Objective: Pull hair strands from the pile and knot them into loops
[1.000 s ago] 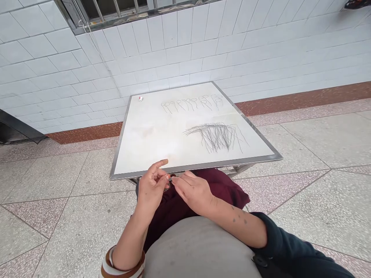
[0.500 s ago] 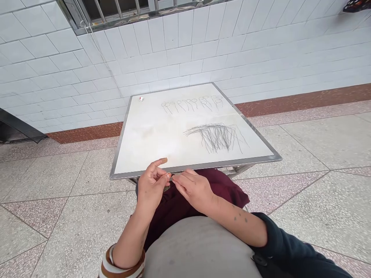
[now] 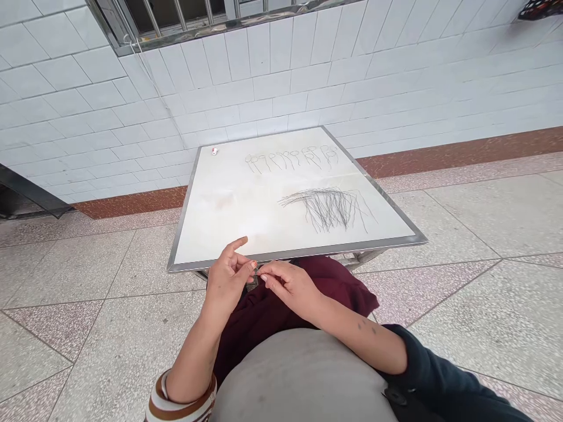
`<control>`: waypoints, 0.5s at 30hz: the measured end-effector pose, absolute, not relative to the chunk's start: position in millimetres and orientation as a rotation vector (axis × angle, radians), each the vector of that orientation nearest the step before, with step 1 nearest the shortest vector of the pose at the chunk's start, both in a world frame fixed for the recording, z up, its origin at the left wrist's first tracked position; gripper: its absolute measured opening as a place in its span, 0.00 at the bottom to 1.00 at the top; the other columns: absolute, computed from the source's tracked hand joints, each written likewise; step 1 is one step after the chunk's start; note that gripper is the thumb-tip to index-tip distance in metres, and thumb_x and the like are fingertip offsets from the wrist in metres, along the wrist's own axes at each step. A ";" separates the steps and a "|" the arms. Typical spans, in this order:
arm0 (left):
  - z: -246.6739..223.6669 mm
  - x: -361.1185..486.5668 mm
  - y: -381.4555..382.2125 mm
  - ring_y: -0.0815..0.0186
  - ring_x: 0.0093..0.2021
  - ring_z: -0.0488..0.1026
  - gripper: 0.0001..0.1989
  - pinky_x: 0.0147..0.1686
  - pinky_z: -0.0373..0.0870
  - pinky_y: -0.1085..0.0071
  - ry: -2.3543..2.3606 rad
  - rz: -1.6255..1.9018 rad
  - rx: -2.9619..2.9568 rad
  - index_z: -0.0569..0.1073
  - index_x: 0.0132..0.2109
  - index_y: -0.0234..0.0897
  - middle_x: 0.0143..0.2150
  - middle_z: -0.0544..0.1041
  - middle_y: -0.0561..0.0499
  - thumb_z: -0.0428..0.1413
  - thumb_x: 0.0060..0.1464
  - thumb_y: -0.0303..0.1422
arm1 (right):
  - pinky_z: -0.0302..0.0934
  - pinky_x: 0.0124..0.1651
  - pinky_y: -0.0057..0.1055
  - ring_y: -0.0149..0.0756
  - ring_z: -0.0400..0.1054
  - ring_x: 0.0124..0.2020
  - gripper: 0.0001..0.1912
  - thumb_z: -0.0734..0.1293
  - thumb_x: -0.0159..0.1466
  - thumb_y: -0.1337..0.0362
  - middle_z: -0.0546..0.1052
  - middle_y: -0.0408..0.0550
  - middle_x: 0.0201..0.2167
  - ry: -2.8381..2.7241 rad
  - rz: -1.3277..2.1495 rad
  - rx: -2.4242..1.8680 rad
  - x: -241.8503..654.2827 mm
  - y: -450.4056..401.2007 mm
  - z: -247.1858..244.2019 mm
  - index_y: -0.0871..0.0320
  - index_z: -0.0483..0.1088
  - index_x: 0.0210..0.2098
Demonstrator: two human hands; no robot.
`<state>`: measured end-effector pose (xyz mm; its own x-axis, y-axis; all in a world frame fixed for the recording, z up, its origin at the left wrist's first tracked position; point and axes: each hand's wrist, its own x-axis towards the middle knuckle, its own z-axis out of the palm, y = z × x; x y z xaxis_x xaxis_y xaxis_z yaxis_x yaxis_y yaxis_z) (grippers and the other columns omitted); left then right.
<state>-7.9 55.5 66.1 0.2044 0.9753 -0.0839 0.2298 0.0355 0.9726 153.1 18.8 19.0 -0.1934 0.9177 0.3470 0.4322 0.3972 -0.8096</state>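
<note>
Both of my hands meet just in front of the table's near edge, fingertip to fingertip above my lap. Thumb and a finger of my left hand (image 3: 226,281) are pinched together, while its index finger points out over the tabletop. The thumb and fingers of my right hand (image 3: 292,288) pinch right beside them. Between the fingertips a bit of thin dark wire (image 3: 257,272) shows; most of it is too fine or hidden to see. On the white table (image 3: 229,223) lies a loose spread of thin dark wires (image 3: 329,208). Behind it runs a row of wires with looped ends (image 3: 290,158).
A small white-and-red object (image 3: 214,151) sits at the table's far left corner. The far edge stands against a white tiled wall (image 3: 272,88) with a barred window (image 3: 180,14) above. Dark red cloth (image 3: 338,287) covers my lap, and speckled floor (image 3: 145,340) surrounds me.
Both hands stay close together at the table's edge. The left has shifted slightly left, its index finger a little higher. The right thumb now sits more apart from its fingers.
</note>
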 end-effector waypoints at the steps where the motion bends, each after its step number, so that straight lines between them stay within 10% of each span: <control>1: 65.6 -8.0 56.2 0.67 0.30 0.71 0.28 0.29 0.73 0.72 1.234 0.873 1.421 0.66 0.59 0.39 0.28 0.73 0.55 0.59 0.50 0.35 | 0.61 0.40 0.30 0.34 0.68 0.35 0.08 0.61 0.66 0.68 0.76 0.44 0.33 -1.787 0.721 -1.174 153.4 18.9 18.5 0.54 0.71 0.41; 15: 69.1 -4.6 57.9 0.70 0.25 0.68 0.22 0.28 0.69 0.74 1.208 0.846 1.442 0.71 0.54 0.37 0.24 0.71 0.57 0.59 0.50 0.32 | 0.58 0.35 0.28 0.31 0.65 0.28 0.08 0.59 0.68 0.65 0.71 0.41 0.26 -1.711 0.903 -1.094 148.8 23.6 13.4 0.55 0.69 0.38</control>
<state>-4.6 57.9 69.1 0.2475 0.9643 -0.0942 0.2408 0.0330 0.9700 148.8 23.6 13.4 -0.2177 0.9317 0.2908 0.2859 0.3458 -0.8937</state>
